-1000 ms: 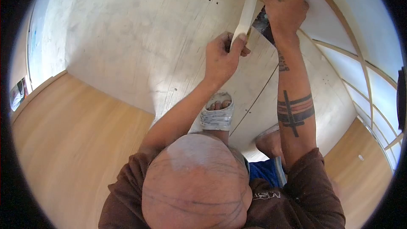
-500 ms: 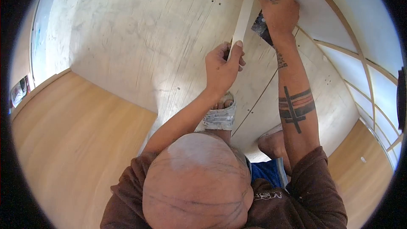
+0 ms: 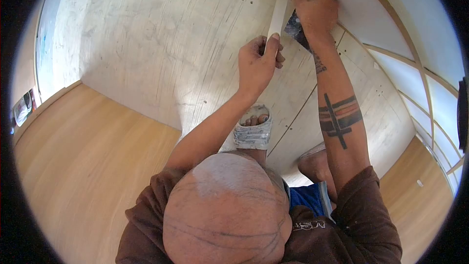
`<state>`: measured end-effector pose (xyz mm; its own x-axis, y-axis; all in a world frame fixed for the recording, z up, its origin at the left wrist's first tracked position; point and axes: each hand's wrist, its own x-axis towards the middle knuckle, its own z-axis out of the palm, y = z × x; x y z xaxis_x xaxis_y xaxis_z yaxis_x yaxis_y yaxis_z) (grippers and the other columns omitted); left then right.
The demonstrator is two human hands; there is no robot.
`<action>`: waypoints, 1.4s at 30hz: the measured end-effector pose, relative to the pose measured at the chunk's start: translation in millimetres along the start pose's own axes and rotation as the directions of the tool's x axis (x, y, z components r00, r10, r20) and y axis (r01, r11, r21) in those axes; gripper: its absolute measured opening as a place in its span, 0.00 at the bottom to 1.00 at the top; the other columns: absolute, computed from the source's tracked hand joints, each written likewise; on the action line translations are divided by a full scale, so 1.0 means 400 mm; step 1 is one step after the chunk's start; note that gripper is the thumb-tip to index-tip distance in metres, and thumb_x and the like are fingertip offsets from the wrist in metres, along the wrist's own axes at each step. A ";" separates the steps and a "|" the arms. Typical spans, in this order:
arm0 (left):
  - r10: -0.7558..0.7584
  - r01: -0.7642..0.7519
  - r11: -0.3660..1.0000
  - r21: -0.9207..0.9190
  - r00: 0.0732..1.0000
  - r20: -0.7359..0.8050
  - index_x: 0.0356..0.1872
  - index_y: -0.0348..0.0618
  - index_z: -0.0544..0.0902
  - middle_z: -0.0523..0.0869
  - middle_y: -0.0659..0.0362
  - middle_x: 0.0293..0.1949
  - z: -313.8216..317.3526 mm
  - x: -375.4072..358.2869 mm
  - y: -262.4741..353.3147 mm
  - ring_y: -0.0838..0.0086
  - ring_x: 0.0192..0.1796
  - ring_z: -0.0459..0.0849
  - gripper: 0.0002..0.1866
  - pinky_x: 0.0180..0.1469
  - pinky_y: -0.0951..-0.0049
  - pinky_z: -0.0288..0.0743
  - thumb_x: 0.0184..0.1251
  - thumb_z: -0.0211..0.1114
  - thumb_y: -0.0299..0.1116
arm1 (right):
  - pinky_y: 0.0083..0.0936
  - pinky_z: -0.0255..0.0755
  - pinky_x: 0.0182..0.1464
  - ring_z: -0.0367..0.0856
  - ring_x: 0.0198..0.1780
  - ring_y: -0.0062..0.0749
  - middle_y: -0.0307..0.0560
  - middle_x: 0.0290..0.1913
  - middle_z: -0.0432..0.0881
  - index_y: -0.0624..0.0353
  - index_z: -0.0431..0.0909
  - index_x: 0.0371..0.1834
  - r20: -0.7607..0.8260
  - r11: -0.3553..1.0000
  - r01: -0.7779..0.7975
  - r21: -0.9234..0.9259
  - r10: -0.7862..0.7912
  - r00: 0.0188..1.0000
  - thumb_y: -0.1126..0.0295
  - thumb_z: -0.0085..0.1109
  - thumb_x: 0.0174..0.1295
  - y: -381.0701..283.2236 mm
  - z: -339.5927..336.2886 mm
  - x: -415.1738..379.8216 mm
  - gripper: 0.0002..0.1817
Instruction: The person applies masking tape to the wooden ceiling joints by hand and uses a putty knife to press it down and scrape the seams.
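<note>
A narrow white strip point(image 3: 278, 19), paper or tape, runs between my two hands, up to the base of the white wall panel. At its lower end my left hand point(image 3: 259, 63) is closed, thumb on top, pinching it. My right hand point(image 3: 318, 11) is closed at its upper end, with fingertips pressed on the strip near the panel's bottom corner. A dark flat scraper point(image 3: 297, 30) with pale specks sticks out beneath my right palm; its handle is hidden by the hand.
Pale scuffed plywood floor point(image 3: 161, 44) with screw heads spreads below. A sandalled foot point(image 3: 253, 129) stands near my left forearm. White panels point(image 3: 391, 66) with wooden battens rise at the right. Smooth wood boards point(image 3: 93, 166) lie at lower left.
My left hand has moved slightly up along the strip, so less of it shows between the hands. My right hand and the scraper have shifted a little to the left.
</note>
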<state>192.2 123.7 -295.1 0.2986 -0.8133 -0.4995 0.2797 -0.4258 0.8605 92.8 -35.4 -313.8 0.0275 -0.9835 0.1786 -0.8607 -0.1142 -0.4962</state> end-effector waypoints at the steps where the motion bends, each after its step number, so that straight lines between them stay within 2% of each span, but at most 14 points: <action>1: 0.019 -0.019 1.000 -0.001 1.000 0.016 0.33 0.31 0.85 0.85 0.55 0.25 0.000 0.004 0.001 0.75 0.26 0.82 0.22 0.33 0.71 0.77 0.81 0.62 0.43 | 0.45 0.78 0.37 0.85 0.26 0.53 0.54 0.20 0.84 0.61 0.87 0.21 0.015 0.999 -0.022 -0.035 0.022 1.000 0.35 0.72 0.55 0.000 0.005 0.002 0.34; 5: 0.023 -0.022 1.000 0.014 1.000 -0.007 0.34 0.32 0.85 0.85 0.56 0.25 0.005 0.018 0.005 0.76 0.27 0.82 0.21 0.34 0.71 0.77 0.81 0.62 0.43 | 0.48 0.81 0.42 0.88 0.33 0.57 0.55 0.24 0.87 0.59 0.89 0.24 0.073 0.989 -0.106 -0.106 0.114 0.991 0.33 0.72 0.54 -0.018 -0.001 0.002 0.34; 7: 0.065 -0.065 0.998 0.023 0.998 0.002 0.32 0.29 0.84 0.86 0.54 0.24 0.005 0.027 0.000 0.75 0.26 0.85 0.22 0.30 0.73 0.78 0.80 0.62 0.42 | 0.49 0.81 0.42 0.88 0.34 0.59 0.56 0.25 0.88 0.59 0.90 0.25 0.075 0.988 -0.108 -0.108 0.116 0.990 0.32 0.72 0.53 -0.015 0.007 0.003 0.34; 11: 0.087 -0.086 0.996 -0.037 0.996 0.002 0.33 0.29 0.84 0.86 0.54 0.23 0.012 0.039 -0.011 0.75 0.26 0.85 0.21 0.31 0.73 0.78 0.80 0.62 0.41 | 0.50 0.81 0.44 0.89 0.36 0.60 0.59 0.28 0.88 0.58 0.91 0.28 0.042 0.989 -0.107 -0.101 0.111 0.993 0.32 0.71 0.53 -0.006 0.028 -0.005 0.34; 15: 0.104 -0.104 0.994 -0.045 0.995 -0.002 0.32 0.29 0.84 0.85 0.55 0.23 0.014 0.042 -0.012 0.76 0.26 0.84 0.21 0.31 0.73 0.77 0.80 0.63 0.40 | 0.50 0.81 0.44 0.89 0.36 0.61 0.60 0.29 0.88 0.59 0.91 0.29 0.100 0.989 -0.132 -0.072 0.139 0.985 0.32 0.71 0.54 -0.016 0.020 -0.004 0.34; 20: 0.086 -0.086 0.995 -0.048 0.996 -0.004 0.33 0.29 0.84 0.85 0.55 0.22 0.012 0.043 -0.015 0.76 0.25 0.83 0.20 0.31 0.73 0.76 0.79 0.63 0.40 | 0.51 0.80 0.42 0.87 0.34 0.63 0.61 0.27 0.87 0.62 0.90 0.26 0.040 0.995 -0.051 -0.087 0.055 0.998 0.32 0.70 0.55 0.006 0.038 -0.004 0.36; 26: 0.112 -0.111 0.992 -0.062 0.994 0.003 0.33 0.29 0.84 0.85 0.55 0.23 0.008 0.042 -0.010 0.76 0.26 0.83 0.20 0.31 0.73 0.76 0.80 0.63 0.40 | 0.51 0.79 0.40 0.87 0.31 0.62 0.61 0.25 0.86 0.63 0.89 0.24 0.050 0.996 -0.071 -0.057 0.074 0.996 0.32 0.70 0.56 0.011 0.047 -0.005 0.37; 28: 0.070 -0.068 0.997 -0.035 0.997 0.044 0.39 0.31 0.85 0.85 0.57 0.27 0.006 0.037 -0.001 0.76 0.29 0.81 0.18 0.37 0.72 0.76 0.82 0.61 0.39 | 0.51 0.80 0.40 0.87 0.32 0.62 0.60 0.25 0.86 0.62 0.89 0.24 0.053 0.996 -0.071 -0.062 0.075 0.996 0.31 0.70 0.56 0.007 0.042 -0.007 0.37; 30: 0.073 -0.071 0.996 -0.046 0.996 0.043 0.39 0.31 0.85 0.85 0.57 0.27 0.006 0.035 0.001 0.76 0.30 0.81 0.18 0.37 0.72 0.76 0.82 0.61 0.39 | 0.51 0.80 0.40 0.87 0.32 0.62 0.60 0.26 0.87 0.62 0.89 0.24 0.055 0.995 -0.072 -0.066 0.076 0.996 0.31 0.70 0.56 0.003 0.041 -0.011 0.36; 32: 0.077 -0.074 0.996 -0.058 0.996 0.042 0.39 0.31 0.85 0.85 0.57 0.28 0.008 0.036 0.001 0.76 0.30 0.81 0.18 0.38 0.72 0.76 0.82 0.61 0.39 | 0.51 0.81 0.41 0.88 0.34 0.61 0.59 0.27 0.87 0.61 0.90 0.24 -0.058 0.999 -0.036 -0.034 0.034 0.998 0.31 0.70 0.56 -0.002 0.042 -0.016 0.36; 34: 0.112 -0.111 0.991 -0.072 0.994 0.005 0.35 0.30 0.84 0.85 0.56 0.23 0.012 0.040 -0.003 0.77 0.26 0.83 0.19 0.32 0.73 0.77 0.80 0.63 0.39 | 0.51 0.81 0.41 0.88 0.34 0.61 0.59 0.27 0.88 0.61 0.90 0.24 -0.018 0.996 -0.068 -0.056 0.067 0.998 0.31 0.70 0.56 0.001 0.048 -0.012 0.36; 38: 0.127 -0.126 0.990 -0.066 0.992 0.010 0.35 0.30 0.84 0.85 0.55 0.24 0.013 0.042 -0.006 0.77 0.26 0.83 0.19 0.32 0.73 0.78 0.80 0.63 0.39 | 0.51 0.81 0.41 0.88 0.34 0.61 0.59 0.27 0.88 0.60 0.90 0.25 0.049 0.990 -0.100 -0.104 0.106 0.993 0.31 0.69 0.56 0.004 0.052 -0.006 0.36; 40: 0.068 -0.068 0.997 -0.023 0.997 0.034 0.38 0.32 0.85 0.86 0.57 0.28 0.011 0.034 0.005 0.76 0.31 0.82 0.18 0.39 0.72 0.76 0.81 0.62 0.40 | 0.50 0.81 0.40 0.88 0.34 0.61 0.59 0.27 0.88 0.60 0.90 0.25 0.039 0.992 -0.074 -0.107 0.079 0.996 0.31 0.69 0.57 0.007 0.051 -0.006 0.36; 42: 0.068 -0.067 0.998 -0.008 0.997 0.035 0.38 0.32 0.85 0.86 0.57 0.28 0.012 0.033 0.010 0.76 0.31 0.82 0.18 0.39 0.72 0.76 0.81 0.62 0.41 | 0.50 0.81 0.40 0.88 0.33 0.61 0.59 0.27 0.88 0.60 0.90 0.25 0.028 0.993 -0.049 -0.110 0.052 0.998 0.31 0.69 0.57 0.011 0.053 -0.006 0.36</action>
<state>192.7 109.4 -297.6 0.2851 -0.8534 -0.4364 0.2660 -0.3670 0.8914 99.7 -36.5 -334.2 -0.0030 -0.9917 0.1282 -0.9115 -0.0500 -0.4082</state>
